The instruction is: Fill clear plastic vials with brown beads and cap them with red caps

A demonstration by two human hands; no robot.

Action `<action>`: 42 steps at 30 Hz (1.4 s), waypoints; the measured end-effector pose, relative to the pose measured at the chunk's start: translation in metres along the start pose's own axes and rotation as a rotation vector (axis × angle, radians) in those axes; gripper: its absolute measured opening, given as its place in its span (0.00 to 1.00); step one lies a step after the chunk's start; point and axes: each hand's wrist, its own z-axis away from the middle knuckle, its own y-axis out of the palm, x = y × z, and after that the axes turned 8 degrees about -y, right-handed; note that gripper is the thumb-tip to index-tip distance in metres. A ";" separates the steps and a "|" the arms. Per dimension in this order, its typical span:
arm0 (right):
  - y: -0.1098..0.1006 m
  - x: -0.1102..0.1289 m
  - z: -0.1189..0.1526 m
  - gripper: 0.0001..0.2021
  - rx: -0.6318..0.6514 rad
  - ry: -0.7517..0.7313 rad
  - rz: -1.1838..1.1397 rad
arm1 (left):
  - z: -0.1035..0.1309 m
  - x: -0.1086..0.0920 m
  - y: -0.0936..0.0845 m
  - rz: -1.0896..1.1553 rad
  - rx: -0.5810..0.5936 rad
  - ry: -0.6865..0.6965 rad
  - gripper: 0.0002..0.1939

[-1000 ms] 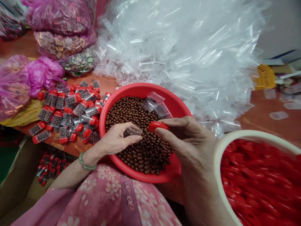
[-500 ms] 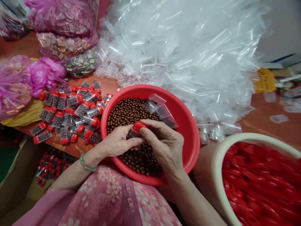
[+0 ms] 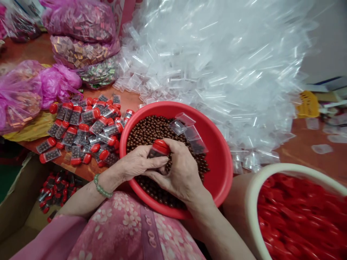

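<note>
Over a red basin [image 3: 217, 155] of brown candy balls [image 3: 148, 130], both hands are closed round a small clear container with a red cap [image 3: 160, 146]. My left hand [image 3: 137, 160], with a green bead bracelet at the wrist, grips its clear body from the left. My right hand [image 3: 181, 168] wraps it from the right, fingers behind the cap and thumb low, near the container's lower end. The cap sits on the top end; the hands cover much of the body. Inside the basin, a few clear empty containers [image 3: 193, 133] lie on the balls.
Capped filled containers [image 3: 84, 130] are heaped left of the basin, with more in a cardboard box [image 3: 17, 202] below. Behind rises a big pile of clear containers [image 3: 217, 65]. A cream bucket [image 3: 251, 195] holds red caps [image 3: 298, 213]. Pink bags [image 3: 81, 21] stand at back left.
My right thumb has moved from the cap down toward the container's lower end. The container has turned more upright in my hands. The whole view has shifted slightly.
</note>
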 end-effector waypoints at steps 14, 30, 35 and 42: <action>0.001 -0.006 -0.013 0.27 -0.041 -0.230 0.264 | -0.001 -0.002 -0.001 0.059 0.020 0.022 0.24; 0.005 -0.008 -0.021 0.31 0.120 -0.150 0.080 | -0.016 -0.001 0.001 0.385 -0.169 -0.089 0.27; 0.009 -0.008 -0.019 0.32 0.044 -0.262 0.104 | -0.014 0.003 0.008 0.402 -0.363 -0.077 0.18; 0.010 -0.011 -0.010 0.36 0.019 -0.313 0.110 | -0.013 0.003 0.010 0.304 -0.266 -0.093 0.23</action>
